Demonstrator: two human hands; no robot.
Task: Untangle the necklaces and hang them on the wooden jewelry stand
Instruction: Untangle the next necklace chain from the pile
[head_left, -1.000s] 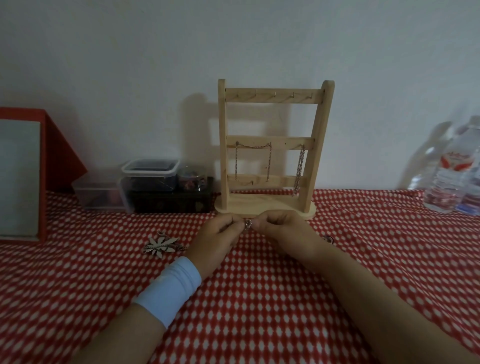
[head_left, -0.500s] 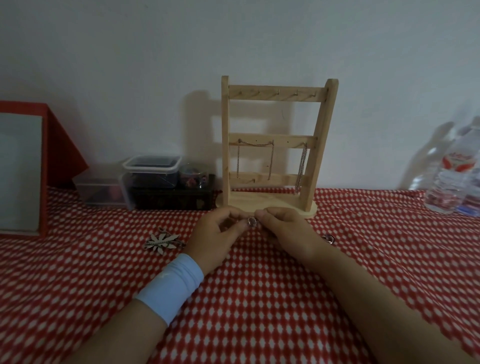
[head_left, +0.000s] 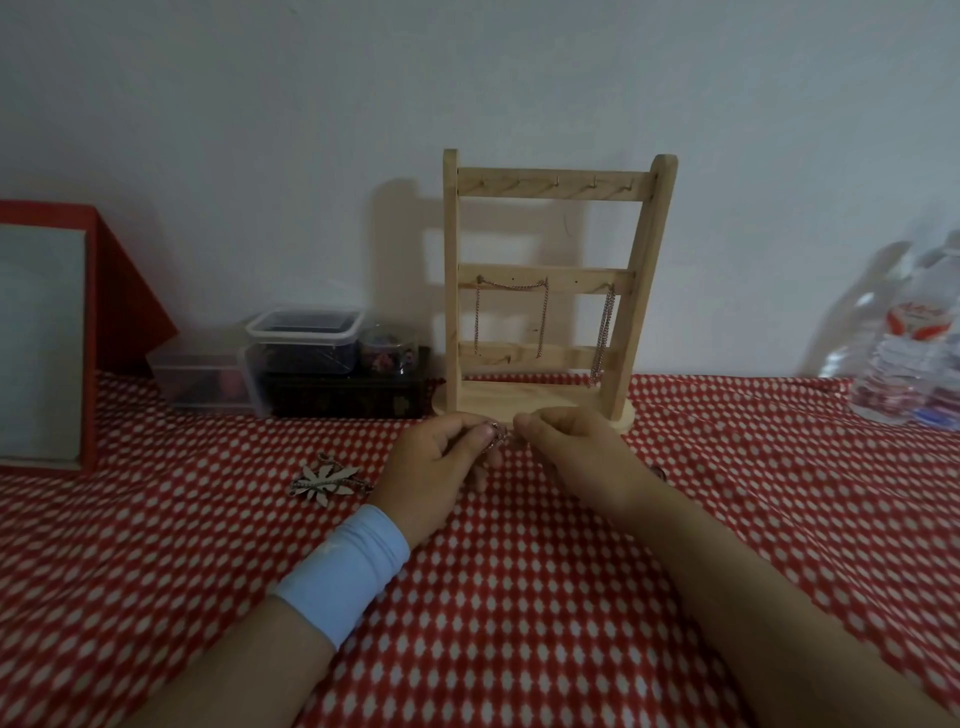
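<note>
1. Left hand (head_left: 436, 462) and right hand (head_left: 571, 457) are both curled. Their fingertips pinch a small knotted necklace (head_left: 497, 438) between them, just above the desk (head_left: 519, 597) and just in front of the wooden jewelry stand (head_left: 451, 286) at the far edge.
2. Likely step: teasing the knot. Keep slack and work the loops loose. Pulling the ends apart would lock it.
3. The middle rail already carries hung chains (head_left: 511, 285); the top hooks look free.
4. Around: flower pendant (head_left: 327, 483) left of the left hand, plastic containers (head_left: 304, 338) along the far edge, water bottle (head_left: 909, 353) near the far right corner. Nothing blocks the stand.

Necklace (head_left: 497, 439) mostly hidden behind pinching fingertips (head_left: 485, 430); water bottle (head_left: 906, 364) blurred, cropped at right edge.
</note>
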